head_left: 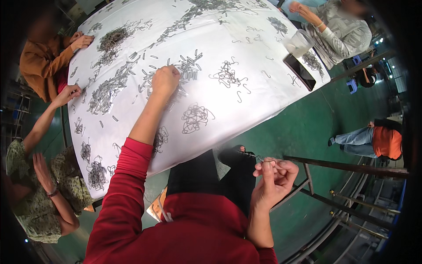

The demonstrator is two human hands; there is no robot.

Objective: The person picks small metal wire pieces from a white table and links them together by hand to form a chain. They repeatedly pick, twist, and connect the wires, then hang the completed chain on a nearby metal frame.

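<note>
My left hand (166,81) reaches over the white-covered table (211,136), its fingers curled down at a scattered heap of small oblong metal links (190,68). Whatever those fingertips hold is hidden beneath the hand. Off the table's near edge, in front of my body, my right hand (276,178) is raised with thumb and fingers pinched on a thin S-shaped metal hook (260,158). A tangle of bent metal hooks (196,119) lies on the cloth near my left forearm. Another pile of hooks (228,75) is spread farther right.
More links (105,94) and hook piles (96,174) cover the table's left side. A dark phone (300,71) and a clear plastic tub (301,42) sit at the right corner. Co-workers' hands (83,42) rest along the left edge; another person sits far right. Metal rails (343,166) stand at right.
</note>
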